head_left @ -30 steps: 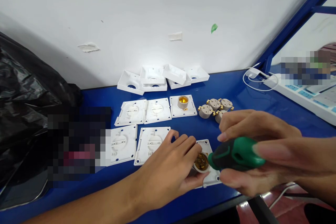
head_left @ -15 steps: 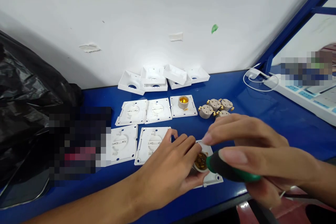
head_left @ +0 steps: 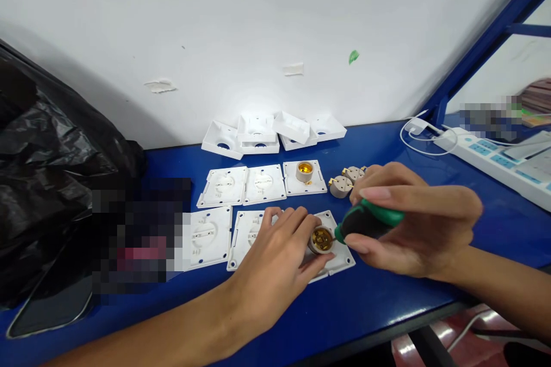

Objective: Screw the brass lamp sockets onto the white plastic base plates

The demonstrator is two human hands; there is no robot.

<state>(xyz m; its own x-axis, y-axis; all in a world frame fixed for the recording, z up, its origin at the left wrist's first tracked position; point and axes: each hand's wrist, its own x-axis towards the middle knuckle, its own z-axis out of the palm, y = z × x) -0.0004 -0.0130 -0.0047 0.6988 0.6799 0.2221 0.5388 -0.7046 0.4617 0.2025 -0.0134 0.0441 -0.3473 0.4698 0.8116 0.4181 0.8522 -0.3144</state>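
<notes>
My left hand [head_left: 286, 249] grips a round lamp socket [head_left: 322, 238] with a brass-coloured inside, thumb and fingers on its sides. Under the socket is a white square base plate [head_left: 342, 258]. My right hand [head_left: 413, 221] is closed round the green and black handle of a screwdriver [head_left: 372, 221]. The screwdriver points left into the socket's opening; its tip is hard to make out. Behind, another socket [head_left: 305, 171] stands on its own white plate [head_left: 318, 184]. Loose sockets [head_left: 341, 186] with brass tabs lie close by, partly hidden by my right hand.
Several bare white plates [head_left: 264, 184] lie to the left. White box covers [head_left: 257, 126] are piled against the wall. A black plastic bag [head_left: 55, 143] and a dark phone-like slab [head_left: 51, 309] are at far left. A power strip [head_left: 499, 155] with a white cable lies at right.
My right hand and the screwdriver have moved up and left, with the fingers drawn in round the handle. The socket and plate are shifted slightly; the camera view has moved a little.
</notes>
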